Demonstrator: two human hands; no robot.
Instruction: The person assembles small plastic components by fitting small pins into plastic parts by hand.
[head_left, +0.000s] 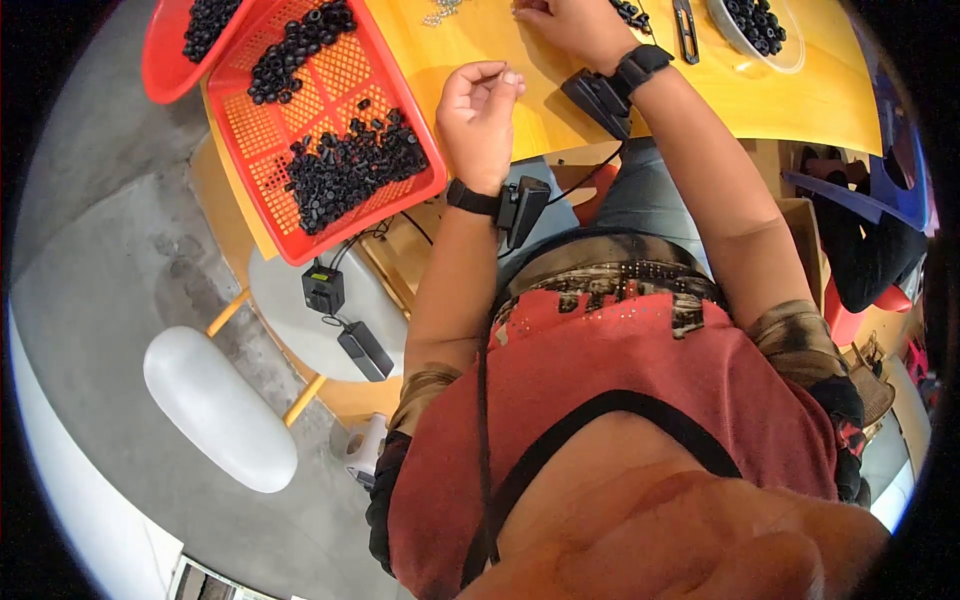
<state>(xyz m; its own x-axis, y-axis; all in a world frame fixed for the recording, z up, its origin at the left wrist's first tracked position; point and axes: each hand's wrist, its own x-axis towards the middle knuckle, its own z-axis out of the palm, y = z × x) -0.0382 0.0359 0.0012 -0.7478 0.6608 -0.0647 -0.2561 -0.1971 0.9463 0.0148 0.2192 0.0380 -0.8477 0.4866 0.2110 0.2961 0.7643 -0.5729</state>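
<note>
My left hand point(480, 120) is held over the yellow tabletop point(800, 110), its thumb and forefinger pinched together. Whatever may be between those fingertips is too small to make out. Farther right, my right hand point(575, 28) reaches to the top edge of the picture with fingers curled together; their tips are partly cut off, and what they hold cannot be seen. Small silvery metal pieces point(440, 12) lie beyond my left hand. Small black parts point(632, 14) and a slim black hand tool point(686, 30) lie right of my right hand.
A red perforated basket point(440, 180) with two heaps of small black parts stands left, beside a red bowl point(160, 75) of similar parts. A clear bowl point(790, 60) of black rings stands far right. Below left, a grey-white chair point(270, 300) carries black boxes point(365, 350) with cables.
</note>
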